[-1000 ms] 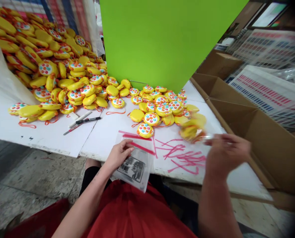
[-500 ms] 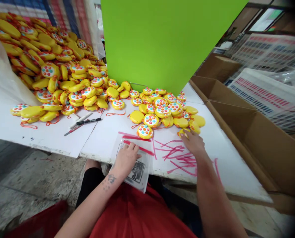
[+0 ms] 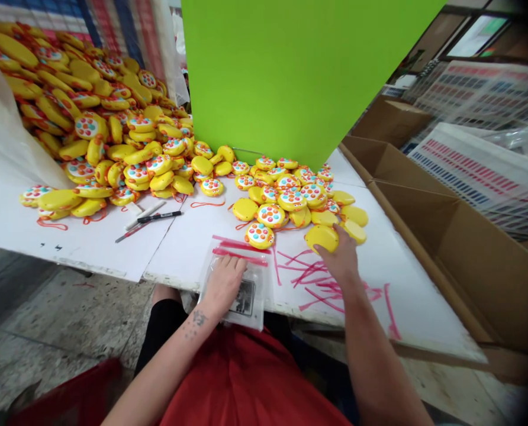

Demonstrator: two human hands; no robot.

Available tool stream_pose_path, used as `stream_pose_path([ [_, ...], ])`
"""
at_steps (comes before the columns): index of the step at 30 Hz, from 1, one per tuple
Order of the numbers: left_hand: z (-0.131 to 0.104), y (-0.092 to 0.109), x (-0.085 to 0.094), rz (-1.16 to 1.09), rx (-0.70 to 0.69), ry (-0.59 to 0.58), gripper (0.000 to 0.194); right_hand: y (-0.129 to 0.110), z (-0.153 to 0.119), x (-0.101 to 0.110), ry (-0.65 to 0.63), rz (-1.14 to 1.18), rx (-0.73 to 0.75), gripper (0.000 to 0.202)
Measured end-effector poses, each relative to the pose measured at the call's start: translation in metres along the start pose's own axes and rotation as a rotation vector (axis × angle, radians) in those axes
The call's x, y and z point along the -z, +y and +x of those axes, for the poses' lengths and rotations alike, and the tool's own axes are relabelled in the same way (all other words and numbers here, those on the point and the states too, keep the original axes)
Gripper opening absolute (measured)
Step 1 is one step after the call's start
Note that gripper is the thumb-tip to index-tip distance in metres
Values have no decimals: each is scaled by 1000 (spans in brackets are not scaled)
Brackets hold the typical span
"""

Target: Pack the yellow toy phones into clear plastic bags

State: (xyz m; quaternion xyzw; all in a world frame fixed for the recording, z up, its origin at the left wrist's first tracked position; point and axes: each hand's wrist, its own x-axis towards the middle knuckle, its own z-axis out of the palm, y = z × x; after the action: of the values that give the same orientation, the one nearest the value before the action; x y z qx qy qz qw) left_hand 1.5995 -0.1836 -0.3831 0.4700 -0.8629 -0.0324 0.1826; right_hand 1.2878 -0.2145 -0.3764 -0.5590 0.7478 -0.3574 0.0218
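My left hand [image 3: 227,283] rests on a clear plastic bag [image 3: 256,305] with a pink strip along its top, at the table's front edge. The fingers press together at the strip; whether they pinch the bag is hard to see. At the right, my right hand [image 3: 343,254] grips a yellow oval toy [image 3: 321,238], plain side up, between thumb and fingers. Beyond both hands lies a cluster of such toys [image 3: 270,216], some showing white faces with coloured dots. Thin pink strips [image 3: 321,275] lie scattered left of my right wrist.
A large heap of yellow toys [image 3: 86,126] fills the left side. Pens [image 3: 160,217] lie on the white table [image 3: 175,251]. A tall green panel [image 3: 290,71] stands behind. Cardboard boxes [image 3: 459,236] and white crates [image 3: 481,177] are at the right.
My right hand has drawn slightly back and left, and the toy in it now shows its plain yellow side. My left hand and the bag have shifted a little, the bag lying straighter.
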Motion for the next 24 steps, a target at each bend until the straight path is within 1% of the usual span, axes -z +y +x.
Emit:
stream_pose_path([
  [2,0,-4,-4,-116,29,-2,17,-13,-3,-1,32,190,67,75],
  [3,0,-6,-6,-194,52,5,16,-22,-4,1,7,282,94,75],
  [4,0,-7,-8,-280,75,17,21,-33,-5,5,-49,354,136,75],
  [6,0,-10,-9,-434,109,54,46,-58,-7,17,-236,414,282,70],
  [8,-1,-12,-8,-534,122,89,64,-85,-10,31,-453,376,461,62],
  [10,-2,-13,-6,-579,125,104,71,-107,-14,42,-635,350,595,54],
  [12,-2,-13,-4,-576,123,96,70,-121,-16,46,-741,379,648,48],
  [13,-2,-12,-3,-560,118,86,66,-124,-17,44,-766,410,638,47],
  [15,-1,-12,-1,-498,101,61,49,-127,-16,35,-779,477,547,49],
  [17,-1,-11,2,-408,72,25,29,-126,-13,21,-738,519,420,51],
  [19,-1,-10,3,-320,31,0,26,-127,-8,6,-682,505,333,46],
  [21,-2,-9,2,-266,-1,-2,26,-130,-2,-6,-661,446,336,38],
  [24,-3,-9,1,-275,-2,18,26,-140,4,-22,-723,359,430,31],
])
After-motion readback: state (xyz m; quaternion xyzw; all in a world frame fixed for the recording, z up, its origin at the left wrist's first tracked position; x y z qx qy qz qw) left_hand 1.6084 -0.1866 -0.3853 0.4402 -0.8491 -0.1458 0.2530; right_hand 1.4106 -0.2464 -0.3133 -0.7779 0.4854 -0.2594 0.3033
